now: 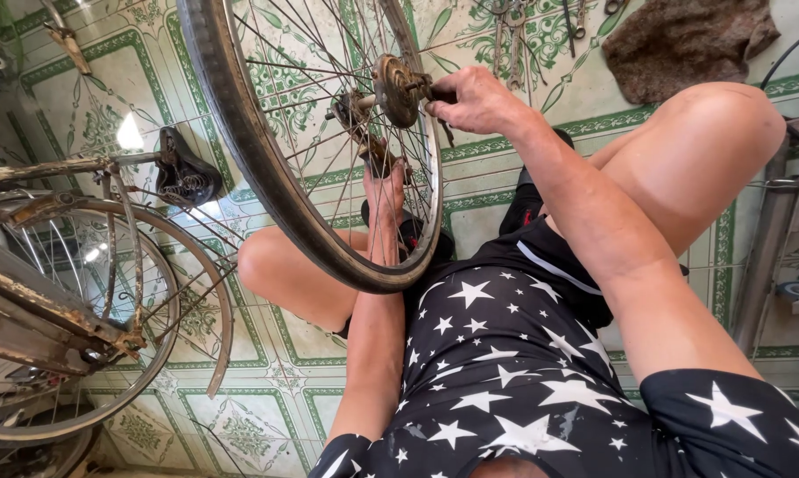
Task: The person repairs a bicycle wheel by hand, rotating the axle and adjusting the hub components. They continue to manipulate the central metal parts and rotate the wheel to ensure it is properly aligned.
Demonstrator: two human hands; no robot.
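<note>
Between the person's knees, a bicycle wheel [267, 168] stands upright on the tiled floor [506, 177], its axle lying crosswise, the right hand [475, 99] closed on the sprocket-side axle end [398, 88], the left hand [384, 190], behind spokes, seemingly gripping the far end.

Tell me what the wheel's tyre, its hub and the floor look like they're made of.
Tyre: dark rubber, matt and dusty, by its dull worn look. Hub, gripped by the right hand: metal, probably steel, brown with rust and grime. Floor: glazed ceramic tile, judging by its sheen, grout lines and green printed pattern.
</note>
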